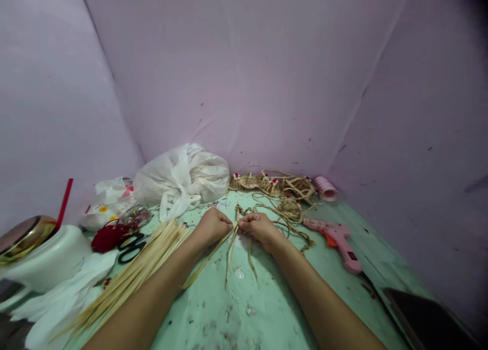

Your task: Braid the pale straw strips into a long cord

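Close together at the middle of the green table, my two hands pinch pale, flat fibre strips. My left hand has its fingers closed on the strips from the left. From the right, my right hand grips them between thumb and fingers. Several loose strip ends hang toward me below the fingertips. Just beyond the fingers, a brown braided piece joins the strips; how they meet is partly hidden by my fingers. A bundle of straw-coloured strips lies beside my left forearm.
Behind my hands are a white plastic bag, braided twine pieces and a pink thread spool. A pink glue gun lies right, its cord running toward a dark flat object. Black scissors, red yarn and a white pot stand left.
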Action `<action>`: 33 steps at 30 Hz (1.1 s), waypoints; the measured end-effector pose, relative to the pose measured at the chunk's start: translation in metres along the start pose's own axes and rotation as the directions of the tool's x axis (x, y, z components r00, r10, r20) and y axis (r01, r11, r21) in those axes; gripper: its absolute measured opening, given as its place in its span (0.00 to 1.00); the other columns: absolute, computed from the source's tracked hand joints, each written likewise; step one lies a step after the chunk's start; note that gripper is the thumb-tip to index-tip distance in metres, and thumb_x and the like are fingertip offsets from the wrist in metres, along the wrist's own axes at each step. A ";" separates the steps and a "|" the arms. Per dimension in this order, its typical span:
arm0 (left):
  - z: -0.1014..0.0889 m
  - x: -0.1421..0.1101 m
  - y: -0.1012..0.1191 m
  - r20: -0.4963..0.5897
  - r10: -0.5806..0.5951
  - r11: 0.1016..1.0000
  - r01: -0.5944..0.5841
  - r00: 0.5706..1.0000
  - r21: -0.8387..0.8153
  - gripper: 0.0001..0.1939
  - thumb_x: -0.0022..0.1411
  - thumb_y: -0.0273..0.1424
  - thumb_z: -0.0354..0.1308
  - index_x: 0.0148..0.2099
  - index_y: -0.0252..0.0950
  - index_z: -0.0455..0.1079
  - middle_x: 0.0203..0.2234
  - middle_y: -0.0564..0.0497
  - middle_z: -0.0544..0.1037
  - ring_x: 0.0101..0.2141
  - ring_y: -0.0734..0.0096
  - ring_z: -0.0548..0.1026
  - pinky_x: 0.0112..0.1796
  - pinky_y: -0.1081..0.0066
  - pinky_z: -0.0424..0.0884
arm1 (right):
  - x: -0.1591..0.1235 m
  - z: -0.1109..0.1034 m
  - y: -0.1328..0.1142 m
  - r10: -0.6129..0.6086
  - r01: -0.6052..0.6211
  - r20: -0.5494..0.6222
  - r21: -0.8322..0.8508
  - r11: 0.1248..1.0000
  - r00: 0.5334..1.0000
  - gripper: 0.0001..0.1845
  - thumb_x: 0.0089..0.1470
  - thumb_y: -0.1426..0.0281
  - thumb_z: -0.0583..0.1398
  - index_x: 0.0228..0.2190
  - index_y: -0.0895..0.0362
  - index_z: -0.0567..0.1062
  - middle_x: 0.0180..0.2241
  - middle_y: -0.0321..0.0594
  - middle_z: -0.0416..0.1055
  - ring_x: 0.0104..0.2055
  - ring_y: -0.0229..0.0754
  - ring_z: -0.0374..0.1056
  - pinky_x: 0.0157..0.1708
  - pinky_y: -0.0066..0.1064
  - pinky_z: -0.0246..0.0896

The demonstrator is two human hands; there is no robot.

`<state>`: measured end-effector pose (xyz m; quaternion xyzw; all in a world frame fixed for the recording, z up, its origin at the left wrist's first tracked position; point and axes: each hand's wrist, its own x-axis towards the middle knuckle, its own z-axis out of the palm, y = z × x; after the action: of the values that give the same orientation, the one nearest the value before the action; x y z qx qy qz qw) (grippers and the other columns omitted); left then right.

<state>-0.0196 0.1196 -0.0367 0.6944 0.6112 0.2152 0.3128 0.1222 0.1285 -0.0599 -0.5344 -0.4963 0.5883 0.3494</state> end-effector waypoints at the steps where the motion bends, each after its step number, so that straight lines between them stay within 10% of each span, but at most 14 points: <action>1: 0.001 0.000 -0.001 0.000 -0.001 1.000 0.001 1.000 -0.012 0.11 0.41 0.27 0.50 0.12 0.33 0.55 0.10 0.58 0.47 0.17 0.81 0.47 0.19 0.76 0.44 | 0.000 0.000 0.000 0.002 -0.002 -0.004 -0.004 1.000 1.000 0.04 0.39 0.76 0.57 0.16 0.61 0.69 0.12 0.31 0.60 0.13 0.27 0.45 0.14 0.22 0.37; 12: 0.015 0.013 0.000 -0.037 -0.190 0.970 0.181 0.981 -0.162 0.09 0.36 0.22 0.50 0.13 0.35 0.52 0.07 0.60 0.48 0.13 0.83 0.48 0.16 0.76 0.43 | 0.007 0.005 0.006 -0.033 0.028 -0.039 -0.129 0.991 0.999 0.06 0.38 0.77 0.58 0.14 0.61 0.68 0.11 0.31 0.60 0.14 0.28 0.48 0.15 0.22 0.41; 24: 0.006 0.007 0.024 0.304 -0.400 0.800 0.491 0.865 -0.345 0.07 0.43 0.17 0.47 0.18 0.28 0.62 0.09 0.49 0.66 0.12 0.75 0.65 0.18 0.74 0.63 | -0.002 -0.001 -0.005 0.009 -0.007 0.088 -0.023 1.000 0.996 0.09 0.38 0.77 0.55 0.12 0.59 0.63 0.08 0.27 0.50 0.11 0.27 0.41 0.13 0.22 0.36; 33: 0.019 0.009 0.014 -0.055 -0.241 0.968 0.244 0.969 0.064 0.04 0.39 0.26 0.54 0.16 0.32 0.63 0.09 0.55 0.60 0.15 0.76 0.61 0.18 0.76 0.52 | 0.000 0.002 -0.002 0.055 -0.055 0.032 -0.016 0.998 0.998 0.06 0.38 0.77 0.55 0.14 0.60 0.65 0.08 0.28 0.51 0.11 0.27 0.43 0.12 0.22 0.37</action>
<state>0.0045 0.1240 -0.0416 0.6197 0.7060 0.1700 0.2977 0.1203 0.1292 -0.0578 -0.5411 -0.4915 0.6023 0.3208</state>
